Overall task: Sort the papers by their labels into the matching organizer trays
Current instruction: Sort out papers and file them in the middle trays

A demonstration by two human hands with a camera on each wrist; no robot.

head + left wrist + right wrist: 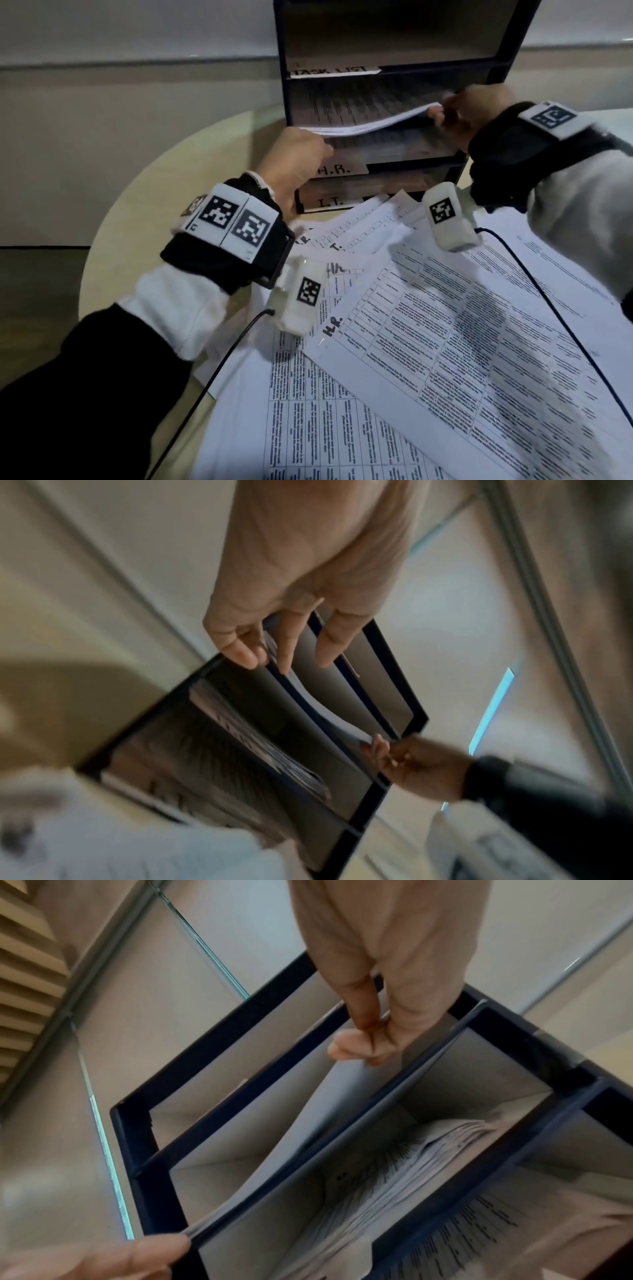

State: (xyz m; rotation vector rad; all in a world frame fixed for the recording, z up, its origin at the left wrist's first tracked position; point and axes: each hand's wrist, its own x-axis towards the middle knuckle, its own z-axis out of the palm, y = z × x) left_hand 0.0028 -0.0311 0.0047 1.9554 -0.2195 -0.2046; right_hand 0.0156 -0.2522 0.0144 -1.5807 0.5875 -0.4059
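A: On the round table (113, 219), nearest the camera, loose printed papers (428, 342) are lying fanned and overlapping, some hand-marked "H.R."; two black cables (219, 363) are trailing across them.

B: And past those?

A: The dark organizer (476, 61) is standing at the sheets' far edge, trays tagged "TASK LIST", "H.R.", "I.T." Both hands are feeding a thin sheaf (373, 124) into the tray above the H.R. label. The right hand (469, 109) is pinching its right corner. The left hand (294, 161) is covering the left corner and part of the H.R. tag.

B: Is the left gripping?

A: The head view is hiding that; the left wrist view, though blurred, is showing its fingertips (250, 656) closing on the edge. The right wrist view alone is showing stacked pages (404, 1164) already lying in a tray.
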